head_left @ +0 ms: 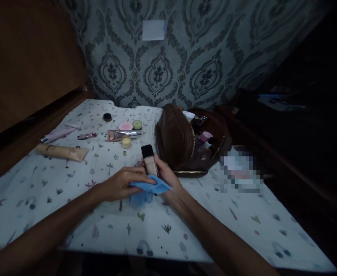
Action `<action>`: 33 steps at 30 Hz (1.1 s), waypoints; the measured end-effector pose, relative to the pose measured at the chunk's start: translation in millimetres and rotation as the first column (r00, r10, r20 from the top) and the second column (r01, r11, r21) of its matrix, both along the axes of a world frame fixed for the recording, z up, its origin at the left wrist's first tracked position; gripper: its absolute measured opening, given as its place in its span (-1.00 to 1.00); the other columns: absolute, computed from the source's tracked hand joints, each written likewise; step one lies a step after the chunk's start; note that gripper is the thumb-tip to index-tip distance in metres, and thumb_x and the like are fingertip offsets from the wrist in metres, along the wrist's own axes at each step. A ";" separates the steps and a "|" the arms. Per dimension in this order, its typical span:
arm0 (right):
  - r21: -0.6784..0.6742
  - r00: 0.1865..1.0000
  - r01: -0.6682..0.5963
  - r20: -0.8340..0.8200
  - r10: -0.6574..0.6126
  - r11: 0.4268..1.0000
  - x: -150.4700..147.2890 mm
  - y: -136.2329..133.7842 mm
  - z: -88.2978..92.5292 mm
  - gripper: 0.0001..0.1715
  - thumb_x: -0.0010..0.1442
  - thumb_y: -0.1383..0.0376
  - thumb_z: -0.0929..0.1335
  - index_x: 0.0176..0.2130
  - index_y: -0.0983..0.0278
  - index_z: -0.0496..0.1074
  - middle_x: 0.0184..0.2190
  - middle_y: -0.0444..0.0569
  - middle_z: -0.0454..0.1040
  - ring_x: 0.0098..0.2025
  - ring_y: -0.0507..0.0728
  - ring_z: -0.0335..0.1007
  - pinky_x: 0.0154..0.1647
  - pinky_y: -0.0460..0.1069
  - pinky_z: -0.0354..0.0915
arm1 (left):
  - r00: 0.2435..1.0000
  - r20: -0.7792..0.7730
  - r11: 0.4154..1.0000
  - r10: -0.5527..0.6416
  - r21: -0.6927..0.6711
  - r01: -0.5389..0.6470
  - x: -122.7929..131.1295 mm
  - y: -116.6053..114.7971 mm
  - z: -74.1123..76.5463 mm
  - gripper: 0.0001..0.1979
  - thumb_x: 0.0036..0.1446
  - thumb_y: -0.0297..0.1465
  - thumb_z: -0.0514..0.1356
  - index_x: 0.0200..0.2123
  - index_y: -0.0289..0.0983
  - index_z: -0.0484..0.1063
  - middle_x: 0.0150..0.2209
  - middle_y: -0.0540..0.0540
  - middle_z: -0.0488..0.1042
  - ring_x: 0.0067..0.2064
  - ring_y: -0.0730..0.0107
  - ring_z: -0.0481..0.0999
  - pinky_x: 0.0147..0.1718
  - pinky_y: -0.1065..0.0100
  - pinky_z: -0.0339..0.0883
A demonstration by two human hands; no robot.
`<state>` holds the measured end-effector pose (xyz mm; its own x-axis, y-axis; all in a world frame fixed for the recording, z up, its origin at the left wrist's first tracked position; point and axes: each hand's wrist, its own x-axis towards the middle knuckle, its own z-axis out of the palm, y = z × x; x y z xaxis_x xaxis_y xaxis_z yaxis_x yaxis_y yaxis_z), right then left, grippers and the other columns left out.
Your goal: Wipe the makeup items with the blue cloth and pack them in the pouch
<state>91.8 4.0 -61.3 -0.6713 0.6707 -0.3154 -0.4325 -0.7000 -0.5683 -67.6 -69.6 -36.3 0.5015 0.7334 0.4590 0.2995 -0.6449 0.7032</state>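
Between my hands, near the middle of the cloth-covered table, is a foundation bottle (pixel 150 164) with a black cap and a beige body, tilted slightly. My right hand (pixel 170 178) grips it from the right side. A blue cloth (pixel 152 187) is pinched in my left hand (pixel 125 183) and lies against the bottle's lower part, which it hides. Just beyond and to the right stands a brown makeup bag (pixel 175 132), unzipped, with several cosmetics inside.
On the printed tablecloth (pixel 99 226) to the left lie a beige tube (pixel 61 152), a pink tube (pixel 57 135), a lip gloss (pixel 87 136), a metallic tube (pixel 124 134), a yellow jar (pixel 126 142) and a black-lidded jar (pixel 107 117). A blurred-out item (pixel 241 170) rests right of the bag.
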 end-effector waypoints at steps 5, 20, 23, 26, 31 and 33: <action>0.101 0.993 0.106 0.036 -0.111 0.989 -2.5 -12.4 4.6 -0.62 -0.24 0.25 0.65 -0.38 0.25 0.56 -0.50 -0.21 0.59 -0.48 -0.01 0.48 -0.41 -0.15 0.40 | 0.905 0.136 0.908 0.403 0.066 -0.414 -9.3 1.6 11.1 -0.72 0.32 -0.34 0.14 0.03 -0.22 0.50 -0.24 -0.09 0.49 -0.23 0.33 0.48 -0.24 0.33 0.37; 0.008 0.988 0.102 -0.115 -0.100 0.995 -3.3 -5.1 6.2 -0.78 0.10 0.26 0.51 -0.22 0.24 0.52 -0.37 -0.15 0.62 -0.31 0.09 0.55 -0.20 -0.01 0.48 | 0.847 0.022 0.845 0.531 0.064 -0.531 -11.3 9.1 2.5 -0.72 0.35 -0.26 0.07 -0.08 -0.28 0.50 -0.27 -0.10 0.44 -0.21 0.30 0.44 -0.19 0.31 0.35; -0.052 0.986 0.085 -0.140 -0.092 0.995 -5.2 -4.8 4.5 -0.78 0.17 0.21 0.48 -0.18 0.25 0.52 -0.35 -0.12 0.62 -0.30 0.09 0.55 -0.20 0.01 0.49 | 0.866 0.003 0.863 0.500 0.082 -0.499 -6.9 7.3 -3.6 -0.65 0.36 -0.26 0.06 0.07 -0.27 0.47 -0.26 -0.10 0.41 -0.21 0.30 0.44 -0.18 0.29 0.36; -0.084 0.987 0.095 -0.122 -0.105 0.992 -3.9 -3.5 4.5 -0.78 0.19 0.21 0.46 -0.19 0.28 0.52 -0.36 -0.10 0.62 -0.32 0.08 0.55 -0.23 -0.02 0.49 | 0.899 -0.038 0.898 0.436 0.085 -0.432 -3.6 3.9 -3.1 -0.66 0.36 -0.27 0.05 0.07 -0.27 0.46 -0.30 -0.07 0.40 -0.27 0.34 0.43 -0.24 0.34 0.35; -0.068 0.989 0.128 -0.068 -0.133 0.989 0.6 -0.5 8.4 -0.75 0.25 0.19 0.41 -0.18 0.33 0.52 -0.28 -0.01 0.63 -0.27 0.09 0.56 -0.28 -0.05 0.50 | 0.948 -0.092 0.952 0.305 0.032 -0.303 2.2 -0.9 2.9 -0.72 0.34 -0.23 0.09 -0.24 -0.28 0.50 -0.38 -0.03 0.44 -0.34 0.39 0.43 -0.31 0.39 0.31; -0.088 0.977 0.201 -0.059 -0.206 0.976 0.6 -0.8 10.6 -0.80 0.25 0.22 0.42 -0.18 0.30 0.51 -0.27 -0.05 0.63 -0.30 0.04 0.54 -0.30 -0.10 0.48 | 0.956 -0.098 0.956 0.277 -0.069 -0.285 4.7 -1.1 3.4 -0.69 0.31 -0.19 0.13 -0.38 -0.28 0.45 -0.43 0.00 0.42 -0.38 0.41 0.41 -0.35 0.40 0.27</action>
<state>92.5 3.2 -50.7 -0.5449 0.7696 -0.3330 -0.6057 -0.6359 -0.4784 -62.9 -70.7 -33.0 0.3050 0.8834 0.3558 0.5225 -0.4676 0.7130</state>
